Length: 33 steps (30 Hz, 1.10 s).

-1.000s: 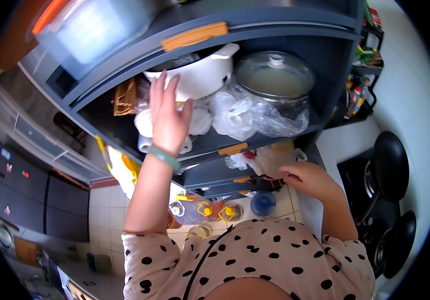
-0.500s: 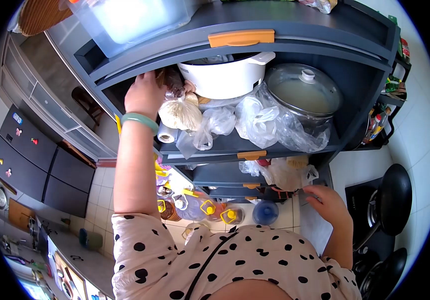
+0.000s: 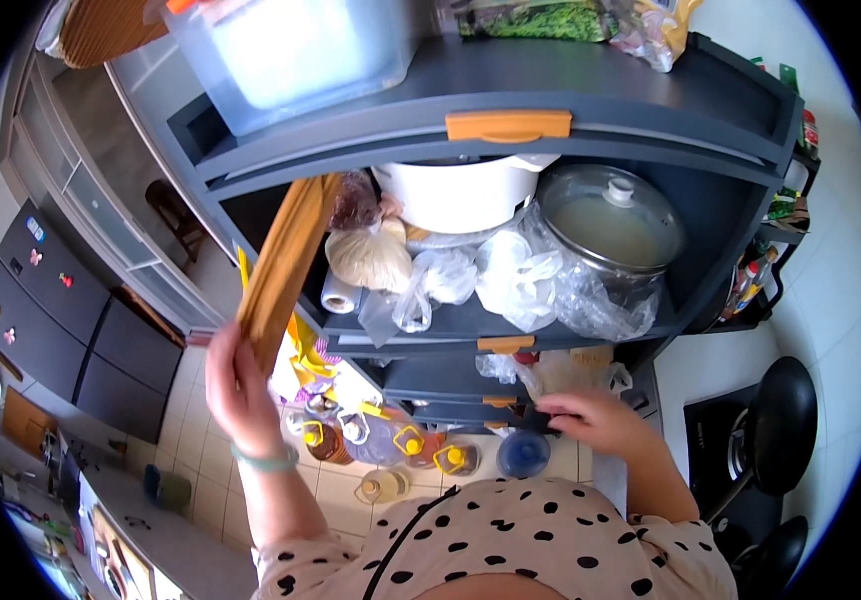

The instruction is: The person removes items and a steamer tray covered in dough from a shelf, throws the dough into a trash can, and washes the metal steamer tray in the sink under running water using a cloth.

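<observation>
My left hand [image 3: 242, 390], a green bangle [image 3: 264, 459] at its wrist, grips the near end of a long wooden board [image 3: 288, 262]. The board slants out of the cabinet's left side, its far end still inside the upper shelf. Close beside it are a bag of dark red food [image 3: 355, 203] and a tied bag of pale contents [image 3: 368, 262]. My right hand [image 3: 595, 420] is in front of the lower shelf, fingers stretched out and holding nothing, close to a plastic bag [image 3: 565, 372].
On the upper shelf stand a white pot [image 3: 460, 195] and a glass-lidded pot [image 3: 612, 215], with plastic bags [image 3: 515, 280] before them. Oil bottles [image 3: 412, 445] and a blue water jug [image 3: 523, 455] are on the floor. A black wok [image 3: 785, 425] hangs over the stove at right.
My left hand has drawn back from inside the shelf, down and toward me, bringing the wooden board partly out. My right hand has moved left and slightly down.
</observation>
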Each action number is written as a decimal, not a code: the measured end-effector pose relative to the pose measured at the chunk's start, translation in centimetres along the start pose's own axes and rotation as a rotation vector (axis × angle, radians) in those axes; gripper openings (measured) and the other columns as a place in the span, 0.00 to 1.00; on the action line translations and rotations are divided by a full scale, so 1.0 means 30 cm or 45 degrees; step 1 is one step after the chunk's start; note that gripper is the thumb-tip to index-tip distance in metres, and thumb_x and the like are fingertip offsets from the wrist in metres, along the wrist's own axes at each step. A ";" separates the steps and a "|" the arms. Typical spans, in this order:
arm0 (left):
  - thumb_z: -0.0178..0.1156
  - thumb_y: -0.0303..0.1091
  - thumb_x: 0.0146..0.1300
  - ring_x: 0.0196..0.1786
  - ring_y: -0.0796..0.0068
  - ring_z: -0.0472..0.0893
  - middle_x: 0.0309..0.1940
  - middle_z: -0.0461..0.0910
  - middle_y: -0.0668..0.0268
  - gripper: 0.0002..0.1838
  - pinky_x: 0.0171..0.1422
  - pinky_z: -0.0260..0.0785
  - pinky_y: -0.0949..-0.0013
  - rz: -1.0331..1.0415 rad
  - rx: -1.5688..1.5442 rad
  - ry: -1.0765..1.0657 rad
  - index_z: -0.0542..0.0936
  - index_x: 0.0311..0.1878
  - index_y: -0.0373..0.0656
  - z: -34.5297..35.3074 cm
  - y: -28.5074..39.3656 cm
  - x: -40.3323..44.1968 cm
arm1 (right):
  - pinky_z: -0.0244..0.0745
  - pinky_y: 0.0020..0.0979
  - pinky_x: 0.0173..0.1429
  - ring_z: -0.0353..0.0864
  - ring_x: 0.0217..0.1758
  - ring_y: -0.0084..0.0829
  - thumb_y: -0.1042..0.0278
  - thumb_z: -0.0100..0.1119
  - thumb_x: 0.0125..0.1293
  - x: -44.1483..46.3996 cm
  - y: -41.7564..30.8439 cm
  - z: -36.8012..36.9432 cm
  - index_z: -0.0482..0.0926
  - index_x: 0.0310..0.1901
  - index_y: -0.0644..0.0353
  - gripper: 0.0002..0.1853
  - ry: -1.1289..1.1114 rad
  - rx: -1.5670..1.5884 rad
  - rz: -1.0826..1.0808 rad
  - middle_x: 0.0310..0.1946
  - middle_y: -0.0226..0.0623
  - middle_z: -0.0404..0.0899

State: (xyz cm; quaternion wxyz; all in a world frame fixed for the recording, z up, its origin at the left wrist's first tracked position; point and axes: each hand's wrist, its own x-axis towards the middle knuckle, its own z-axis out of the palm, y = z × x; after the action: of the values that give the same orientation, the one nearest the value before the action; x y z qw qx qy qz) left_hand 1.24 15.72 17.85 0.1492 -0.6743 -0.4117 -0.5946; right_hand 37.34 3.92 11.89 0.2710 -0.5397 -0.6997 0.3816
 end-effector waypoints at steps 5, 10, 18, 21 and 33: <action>0.48 0.14 0.57 0.46 0.69 0.74 0.44 0.75 0.58 0.13 0.53 0.65 0.68 -0.450 -0.572 -0.074 0.74 0.44 0.35 -0.084 0.064 -0.235 | 0.67 0.31 0.56 0.66 0.60 0.33 0.70 0.56 0.60 0.147 -0.018 0.135 0.51 0.65 0.54 0.34 -0.248 0.686 -0.263 0.59 0.47 0.62; 0.49 0.18 0.59 0.40 0.79 0.74 0.42 0.75 0.64 0.11 0.44 0.66 0.80 -0.951 -1.101 -0.739 0.72 0.46 0.35 -0.081 0.141 -0.340 | 0.65 0.30 0.57 0.65 0.58 0.31 0.67 0.59 0.59 0.239 -0.021 0.242 0.53 0.61 0.60 0.32 -0.355 1.235 -0.358 0.56 0.41 0.62; 0.62 0.26 0.52 0.59 0.65 0.66 0.58 0.62 0.53 0.27 0.59 0.60 0.67 -0.708 -0.824 -0.843 0.65 0.57 0.39 -0.054 0.081 -0.412 | 0.70 0.22 0.48 0.73 0.45 0.20 0.73 0.56 0.60 0.269 -0.052 0.255 0.68 0.48 0.62 0.15 0.092 1.348 -0.139 0.42 0.31 0.74; 0.68 0.32 0.47 0.66 0.62 0.56 0.64 0.54 0.52 0.45 0.68 0.48 0.61 -0.766 -1.033 -1.128 0.52 0.65 0.40 -0.051 0.116 -0.396 | 0.71 0.24 0.50 0.73 0.48 0.23 0.70 0.57 0.60 0.307 -0.116 0.262 0.68 0.49 0.62 0.17 -0.125 1.201 -0.196 0.43 0.32 0.74; 0.59 0.19 0.50 0.51 0.74 0.73 0.48 0.73 0.64 0.28 0.56 0.65 0.69 -1.490 -1.292 -0.537 0.63 0.57 0.38 -0.173 -0.006 -0.512 | 0.69 0.27 0.55 0.70 0.52 0.26 0.76 0.54 0.59 0.628 -0.270 0.156 0.61 0.58 0.63 0.25 0.075 0.322 -0.547 0.48 0.38 0.70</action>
State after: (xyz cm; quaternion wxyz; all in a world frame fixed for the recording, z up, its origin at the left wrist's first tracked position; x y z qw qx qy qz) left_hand -1.69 6.44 4.87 -0.5923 -0.4328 -0.3976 -0.5512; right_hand 24.09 19.88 15.34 0.4314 -0.3513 -0.7370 0.3839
